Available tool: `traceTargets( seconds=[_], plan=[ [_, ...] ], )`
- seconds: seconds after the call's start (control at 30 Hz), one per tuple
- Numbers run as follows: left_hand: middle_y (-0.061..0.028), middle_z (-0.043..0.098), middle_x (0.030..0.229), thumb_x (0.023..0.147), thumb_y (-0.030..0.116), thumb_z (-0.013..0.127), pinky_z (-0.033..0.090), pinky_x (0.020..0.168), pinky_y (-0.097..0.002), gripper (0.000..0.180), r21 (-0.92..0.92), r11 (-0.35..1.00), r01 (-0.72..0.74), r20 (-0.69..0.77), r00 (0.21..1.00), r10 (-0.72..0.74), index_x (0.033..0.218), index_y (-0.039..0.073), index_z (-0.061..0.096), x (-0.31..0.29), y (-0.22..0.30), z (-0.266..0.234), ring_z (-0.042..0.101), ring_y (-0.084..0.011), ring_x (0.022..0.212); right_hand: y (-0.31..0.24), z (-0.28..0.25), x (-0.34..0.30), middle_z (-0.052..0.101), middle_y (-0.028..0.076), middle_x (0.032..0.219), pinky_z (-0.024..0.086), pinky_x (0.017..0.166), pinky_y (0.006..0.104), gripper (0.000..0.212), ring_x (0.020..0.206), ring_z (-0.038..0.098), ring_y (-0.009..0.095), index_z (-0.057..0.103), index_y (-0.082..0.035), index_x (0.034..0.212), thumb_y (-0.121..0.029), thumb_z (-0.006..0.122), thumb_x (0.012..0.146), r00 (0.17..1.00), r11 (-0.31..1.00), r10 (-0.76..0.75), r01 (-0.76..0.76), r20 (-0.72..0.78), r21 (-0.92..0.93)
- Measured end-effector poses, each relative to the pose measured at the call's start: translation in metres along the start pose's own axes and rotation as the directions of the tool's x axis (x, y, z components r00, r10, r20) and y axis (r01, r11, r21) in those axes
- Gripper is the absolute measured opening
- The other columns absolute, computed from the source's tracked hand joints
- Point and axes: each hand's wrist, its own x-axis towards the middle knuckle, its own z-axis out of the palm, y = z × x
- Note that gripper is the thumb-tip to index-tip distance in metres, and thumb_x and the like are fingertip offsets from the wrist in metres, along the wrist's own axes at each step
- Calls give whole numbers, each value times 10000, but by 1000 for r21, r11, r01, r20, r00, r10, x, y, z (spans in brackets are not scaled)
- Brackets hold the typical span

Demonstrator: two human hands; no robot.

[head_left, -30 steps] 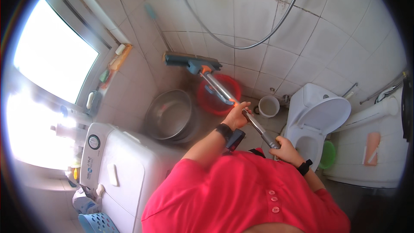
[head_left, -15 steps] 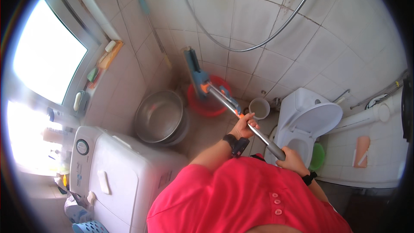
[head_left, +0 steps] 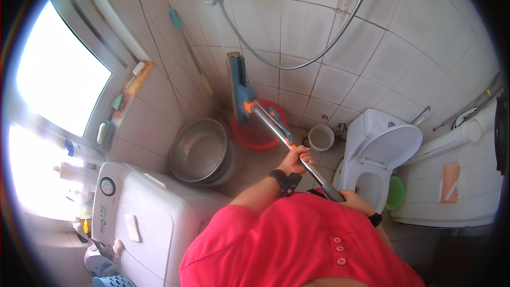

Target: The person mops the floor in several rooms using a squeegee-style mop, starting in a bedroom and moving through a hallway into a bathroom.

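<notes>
A sponge mop (head_left: pixel 269 122) with a metal pole, blue-grey head and orange joints slants across the middle. My left hand (head_left: pixel 297 160) is closed around the pole partway down. My right hand (head_left: pixel 356 202) grips the grey handle end close to my body, some of its fingers hidden. The mop head stands nearly upright above a red basin (head_left: pixel 265 139) on the floor, covering part of its left side; whether they touch I cannot tell. Left of the basin is a large metal bowl (head_left: pixel 197 151).
A washing machine (head_left: pixel 141 234) fills the lower left beneath the window. Right of the basin stand a small white bucket (head_left: pixel 321 137) and a toilet (head_left: pixel 380 146) with its lid up. A shower hose (head_left: pixel 297 67) loops along the tiled wall; a blue-handled stick (head_left: pixel 186 40) leans in the corner.
My right hand has shifted slightly left and down with the handle end. The mop head has moved a little left and its foam edge stands straighter. The view has tilted slightly.
</notes>
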Motion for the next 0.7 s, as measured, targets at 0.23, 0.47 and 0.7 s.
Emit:
traceTargets(
  seconds=[0.23,0.47,0.7],
  plan=[
    [39,248,516,802,36,515,365,571,-299,297,28,1000,0,-39,999,1,589,138,335,-3,5,6,295,-110,459,26,-4,15,586,30,927,428,731,254,403,827,516,88,537,58,1075,-193,644,779,997,997,-25,20,70,76],
    [35,244,508,793,45,507,363,571,-299,295,115,992,-57,-28,998,60,585,136,318,-19,5,22,295,-110,468,40,-3,22,598,20,971,437,762,239,399,858,532,78,519,52,1127,-181,631,823,990,997,-46,36,135,70],
    [35,247,517,787,42,505,366,572,-300,287,87,995,-47,-16,999,49,588,132,319,-21,1,22,288,-111,474,50,0,21,640,125,944,449,737,307,414,851,582,155,551,55,1091,-258,594,821,992,990,-89,78,89,117]
  ],
)
